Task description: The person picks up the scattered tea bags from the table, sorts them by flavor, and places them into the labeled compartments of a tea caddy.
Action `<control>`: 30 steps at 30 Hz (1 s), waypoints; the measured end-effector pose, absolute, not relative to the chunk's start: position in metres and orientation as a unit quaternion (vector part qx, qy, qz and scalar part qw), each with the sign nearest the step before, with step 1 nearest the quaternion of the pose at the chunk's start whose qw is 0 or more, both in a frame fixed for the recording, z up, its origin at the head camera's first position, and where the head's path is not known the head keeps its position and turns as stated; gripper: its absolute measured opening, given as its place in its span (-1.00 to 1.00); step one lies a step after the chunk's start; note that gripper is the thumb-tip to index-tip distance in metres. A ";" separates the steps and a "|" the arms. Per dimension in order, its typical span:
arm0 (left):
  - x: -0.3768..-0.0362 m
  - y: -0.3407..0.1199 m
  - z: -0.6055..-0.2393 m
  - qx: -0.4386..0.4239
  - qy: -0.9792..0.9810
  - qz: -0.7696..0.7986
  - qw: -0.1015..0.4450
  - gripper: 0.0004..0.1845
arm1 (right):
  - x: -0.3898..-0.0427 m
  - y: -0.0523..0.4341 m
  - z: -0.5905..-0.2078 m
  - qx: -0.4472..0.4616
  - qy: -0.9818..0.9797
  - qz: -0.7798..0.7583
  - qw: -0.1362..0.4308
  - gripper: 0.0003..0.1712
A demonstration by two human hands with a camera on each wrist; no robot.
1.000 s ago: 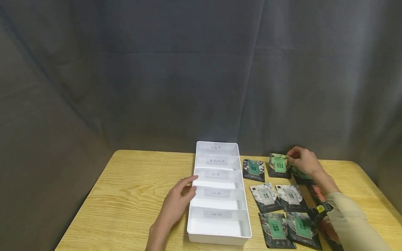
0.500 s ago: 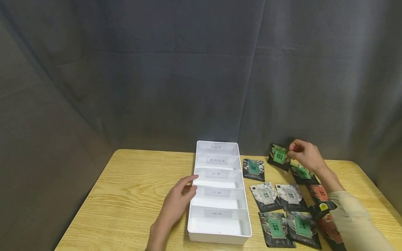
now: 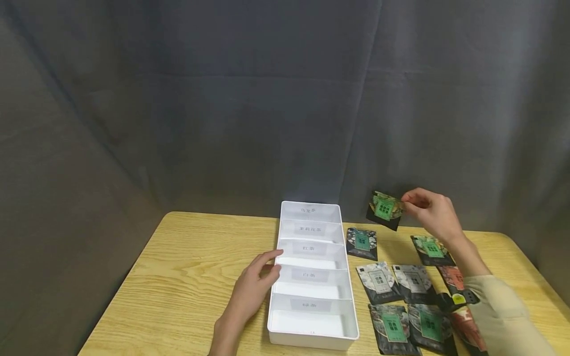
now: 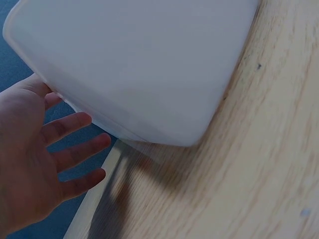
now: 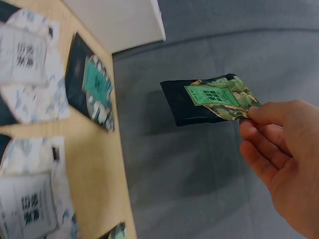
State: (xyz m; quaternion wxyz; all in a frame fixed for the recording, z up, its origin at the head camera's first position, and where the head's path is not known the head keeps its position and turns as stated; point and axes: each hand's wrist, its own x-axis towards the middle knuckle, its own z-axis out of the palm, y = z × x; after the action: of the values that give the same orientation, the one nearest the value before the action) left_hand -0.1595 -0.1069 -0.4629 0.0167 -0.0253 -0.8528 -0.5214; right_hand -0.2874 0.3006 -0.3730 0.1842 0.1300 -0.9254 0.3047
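Note:
My right hand (image 3: 434, 215) pinches a black and green tea sachet (image 3: 384, 210) by its right edge, up off the table at the back right. In the right wrist view thumb and fingers grip the corner of that sachet (image 5: 212, 99), its green label facing up. My left hand (image 3: 254, 287) rests at the left rim of a long white divided box (image 3: 311, 341), two fingertips at the edge. In the left wrist view the fingers of this hand (image 4: 55, 144) are loosely spread along the box's outer wall (image 4: 144, 64).
Right of the box lie several more sachets: a dark floral one (image 3: 361, 242), white ones (image 3: 378, 282), dark green ones (image 3: 394, 326), another green one (image 3: 431, 248) and red ones (image 3: 467, 326). Paper labels mark the box's compartments. A grey curtain (image 3: 249, 123) hangs behind the wooden table (image 3: 178, 277).
My right hand has lifted the green sachet off the table and carried it up and slightly left, uncovering another green sachet. The left hand stays at the box rim.

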 end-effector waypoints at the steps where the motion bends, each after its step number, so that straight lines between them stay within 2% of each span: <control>1: -0.159 -0.107 -0.463 -0.027 -0.852 -0.523 0.016 -0.62 | -0.286 0.298 -0.371 0.132 -0.924 0.307 0.188 -0.85; 16: -0.161 -0.104 -0.465 -0.028 -0.851 -0.524 0.018 -0.63 | -0.282 0.263 -0.356 0.156 -0.899 0.346 0.221 -0.86; 30: -0.162 -0.104 -0.466 -0.028 -0.849 -0.527 0.019 -0.62 | -0.290 0.228 -0.350 0.204 -0.877 0.375 0.222 -0.91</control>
State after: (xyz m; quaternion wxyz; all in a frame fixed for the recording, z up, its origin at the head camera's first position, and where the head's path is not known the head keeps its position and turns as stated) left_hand -0.1622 -0.1038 -0.4658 0.0188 -0.0283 -0.8493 -0.5268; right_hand -0.2897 0.2283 -0.3497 0.2216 0.2037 -0.8766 0.3754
